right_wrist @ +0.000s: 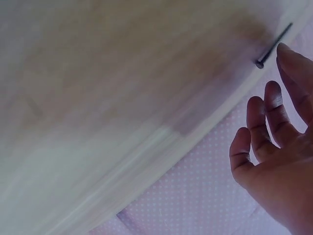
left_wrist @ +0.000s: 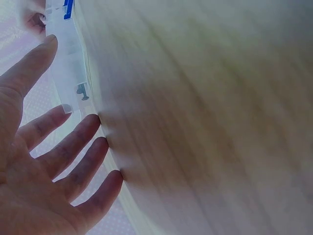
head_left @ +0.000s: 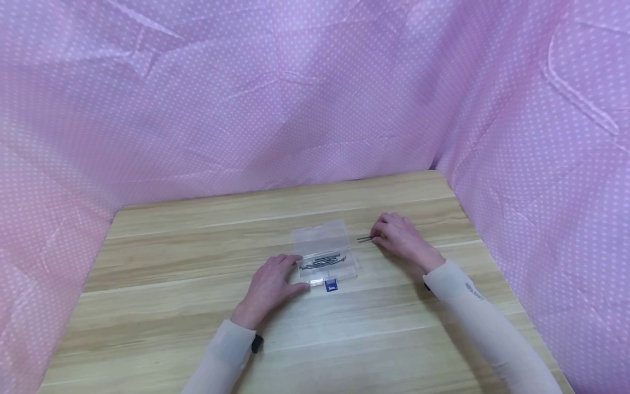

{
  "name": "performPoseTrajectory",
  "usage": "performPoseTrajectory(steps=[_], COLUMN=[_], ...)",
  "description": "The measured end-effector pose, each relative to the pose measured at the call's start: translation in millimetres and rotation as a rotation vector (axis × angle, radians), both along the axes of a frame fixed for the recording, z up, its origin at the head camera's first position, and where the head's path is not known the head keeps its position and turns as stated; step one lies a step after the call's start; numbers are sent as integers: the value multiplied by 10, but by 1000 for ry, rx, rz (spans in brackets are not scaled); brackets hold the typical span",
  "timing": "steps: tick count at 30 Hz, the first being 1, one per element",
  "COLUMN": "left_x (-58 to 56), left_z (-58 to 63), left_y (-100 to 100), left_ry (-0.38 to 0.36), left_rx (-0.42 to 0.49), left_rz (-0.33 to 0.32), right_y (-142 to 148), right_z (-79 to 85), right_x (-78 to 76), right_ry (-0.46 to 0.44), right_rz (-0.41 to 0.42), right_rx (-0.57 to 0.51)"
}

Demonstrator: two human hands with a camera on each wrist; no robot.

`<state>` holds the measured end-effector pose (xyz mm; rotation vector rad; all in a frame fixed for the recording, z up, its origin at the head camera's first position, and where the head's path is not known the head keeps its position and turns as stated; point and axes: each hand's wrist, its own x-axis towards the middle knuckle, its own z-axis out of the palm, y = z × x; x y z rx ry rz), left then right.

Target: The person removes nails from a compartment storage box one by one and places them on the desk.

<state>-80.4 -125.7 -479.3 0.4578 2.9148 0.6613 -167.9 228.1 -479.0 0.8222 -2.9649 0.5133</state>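
A clear plastic box (head_left: pixel 322 274) lies on the wooden table with its lid folded back. Several metal nails (head_left: pixel 325 261) lie inside it, and a blue tab or label (head_left: pixel 331 285) shows at its front. My left hand (head_left: pixel 273 279) touches the box's left end, thumb at the front corner and index finger at the back one, fingers spread and mostly straight. To the right of the box, my right hand (head_left: pixel 400 236) has its fingertips at two thin nails (head_left: pixel 363 239). In the right wrist view one nail (right_wrist: pixel 274 46) lies beside the thumb tip. Whether the fingers pinch it is hidden.
The wooden table (head_left: pixel 172 306) extends on all sides of the box. Pink cloth with white dots (head_left: pixel 275 109) hangs behind the table and along both sides.
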Motion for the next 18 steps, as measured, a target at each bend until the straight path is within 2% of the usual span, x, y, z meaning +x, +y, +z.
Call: performPoseTrajectory(steps=[7,18], left_x=[6,22], left_z=[-1,-18], left_y=[0,7], left_ry=[3,9], left_rx=[11,26], left_rz=[2,5], right_y=[38,7], right_z=[94,199], right_x=[51,244], right_ry=[69,112], right_rz=[-22,-98], right_rx=[-69,-281])
